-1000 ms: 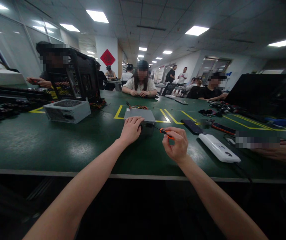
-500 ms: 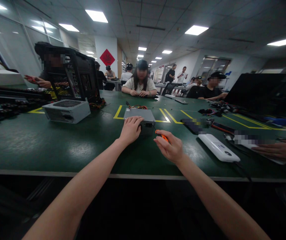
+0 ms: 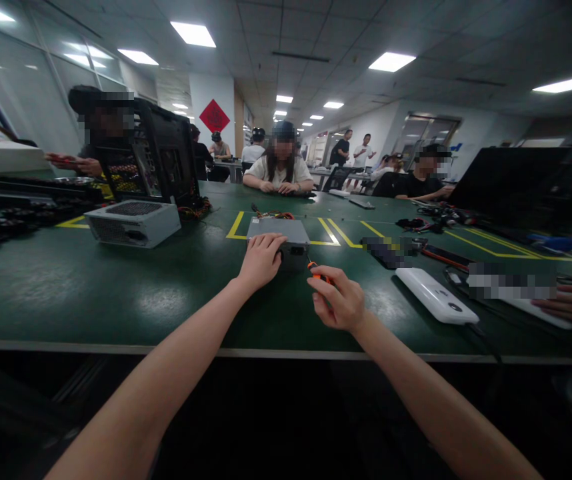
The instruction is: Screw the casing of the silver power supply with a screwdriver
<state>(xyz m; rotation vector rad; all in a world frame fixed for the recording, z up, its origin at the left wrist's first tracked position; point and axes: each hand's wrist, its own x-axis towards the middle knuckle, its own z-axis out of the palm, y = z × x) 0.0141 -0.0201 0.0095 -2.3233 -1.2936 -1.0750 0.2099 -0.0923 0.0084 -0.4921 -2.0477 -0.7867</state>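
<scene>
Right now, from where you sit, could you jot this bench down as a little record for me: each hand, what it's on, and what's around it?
Left hand: resting on top of a grey computer power supply
Right hand: gripping an orange-and-black screwdriver
Screwdriver tip: beside the supply's right side; contact too small to tell
Behind the supply: bundled cables
To the left: second power supply, in front of a black computer case
To the right: white oblong device
Surface: green tabletop with yellow markings
</scene>
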